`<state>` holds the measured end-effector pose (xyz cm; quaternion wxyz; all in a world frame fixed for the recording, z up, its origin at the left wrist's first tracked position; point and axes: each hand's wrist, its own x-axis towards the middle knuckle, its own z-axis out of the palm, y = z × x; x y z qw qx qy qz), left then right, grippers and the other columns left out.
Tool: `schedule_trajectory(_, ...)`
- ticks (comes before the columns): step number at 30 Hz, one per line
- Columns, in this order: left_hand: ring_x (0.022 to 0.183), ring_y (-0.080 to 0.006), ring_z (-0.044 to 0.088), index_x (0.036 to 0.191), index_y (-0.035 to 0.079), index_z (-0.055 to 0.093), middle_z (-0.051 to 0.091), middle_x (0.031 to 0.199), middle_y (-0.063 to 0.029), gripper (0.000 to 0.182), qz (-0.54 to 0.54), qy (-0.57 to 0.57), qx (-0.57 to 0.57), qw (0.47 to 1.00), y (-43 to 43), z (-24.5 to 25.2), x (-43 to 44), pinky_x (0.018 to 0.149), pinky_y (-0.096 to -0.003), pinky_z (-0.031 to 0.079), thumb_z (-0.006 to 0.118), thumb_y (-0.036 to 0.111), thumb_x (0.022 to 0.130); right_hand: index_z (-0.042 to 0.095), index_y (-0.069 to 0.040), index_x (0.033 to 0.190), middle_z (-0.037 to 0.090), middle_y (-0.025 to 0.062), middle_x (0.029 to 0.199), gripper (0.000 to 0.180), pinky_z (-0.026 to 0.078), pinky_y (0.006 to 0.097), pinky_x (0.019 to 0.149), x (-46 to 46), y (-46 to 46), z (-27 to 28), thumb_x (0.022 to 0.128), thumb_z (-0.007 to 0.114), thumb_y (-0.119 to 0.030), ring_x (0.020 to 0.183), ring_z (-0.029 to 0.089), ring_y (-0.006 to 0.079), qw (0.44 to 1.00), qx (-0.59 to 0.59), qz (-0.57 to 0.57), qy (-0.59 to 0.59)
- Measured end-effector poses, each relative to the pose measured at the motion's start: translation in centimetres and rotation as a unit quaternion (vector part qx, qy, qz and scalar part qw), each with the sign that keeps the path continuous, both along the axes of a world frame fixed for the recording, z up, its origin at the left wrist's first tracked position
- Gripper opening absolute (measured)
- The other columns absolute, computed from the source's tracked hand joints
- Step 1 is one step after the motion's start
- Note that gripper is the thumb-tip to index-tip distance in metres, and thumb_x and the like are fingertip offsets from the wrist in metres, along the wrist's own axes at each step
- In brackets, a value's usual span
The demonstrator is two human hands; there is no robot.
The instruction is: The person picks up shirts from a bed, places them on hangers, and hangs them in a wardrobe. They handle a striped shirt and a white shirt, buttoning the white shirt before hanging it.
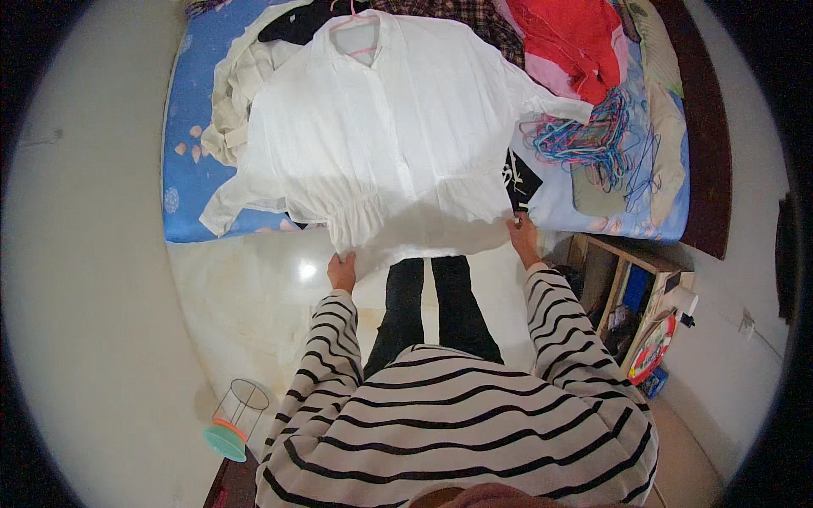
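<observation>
A white button-front shirt lies spread over the bed, its collar away from me and a pink hanger inside the neck. My left hand is closed on the shirt's bottom hem at the left, just off the bed's near edge. At the right end of the hem, my right hand pinches the cloth between thumb and fingers. The hem hangs stretched between both hands, above the floor. One sleeve reaches toward the lower left, and the other lies out to the right, its cuff beside a heap of blue and pink wire hangers.
Cream clothing, a plaid garment and a red garment lie on the blue floral bed sheet. A wooden cabinet stands below the bed at right. A wire stand with a green base is at lower left.
</observation>
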<state>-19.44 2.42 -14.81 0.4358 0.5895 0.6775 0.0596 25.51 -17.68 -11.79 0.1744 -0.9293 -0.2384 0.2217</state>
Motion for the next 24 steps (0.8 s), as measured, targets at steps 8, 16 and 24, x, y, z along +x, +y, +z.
schedule_trajectory(8, 0.138, -0.0350, 0.034, 0.144, 0.012, 0.041, 0.036, 0.150, -0.0165, 0.062, -0.149, 0.056, 0.322, 0.933, 5.6, 7.9, 6.7, 0.113, -0.0512, 0.027, 0.063, 0.010, 0.086, 0.049, -0.013, 0.138, 0.048, 0.0184, 0.141, 0.056, 0.039, 0.0464, 0.105, -3.4, 11.8, 7.7, 0.085, 0.064, -0.008, 0.127, 0.046, 0.0379, 0.942, 0.197, 0.205, -0.181)
schedule_trajectory(16, 0.146, -0.0300, 0.023, 0.150, 0.024, 0.031, 0.023, 0.159, -0.0042, 0.069, -0.331, 0.144, 0.230, 0.904, 7.4, 9.8, 7.4, 0.117, -0.0572, 0.014, 0.060, 0.016, 0.088, 0.049, -0.018, 0.139, 0.045, 0.0155, 0.144, 0.061, 0.037, 0.0518, 0.105, -4.1, 13.9, 8.9, 0.080, 0.064, -0.012, 0.131, 0.043, 0.0362, 0.953, 0.079, 0.236, -0.175)
schedule_trajectory(24, 0.145, -0.0260, 0.026, 0.147, 0.021, 0.037, 0.032, 0.156, -0.0064, 0.063, -0.359, 0.144, 0.262, 0.884, 13.6, 10.9, 9.8, 0.116, -0.0583, 0.014, 0.056, 0.013, 0.088, 0.055, -0.020, 0.134, 0.045, 0.0141, 0.146, 0.051, 0.037, 0.0452, 0.108, -0.3, 18.4, 8.5, 0.083, 0.057, -0.011, 0.132, 0.043, 0.0354, 0.918, 0.021, 0.371, -0.138)
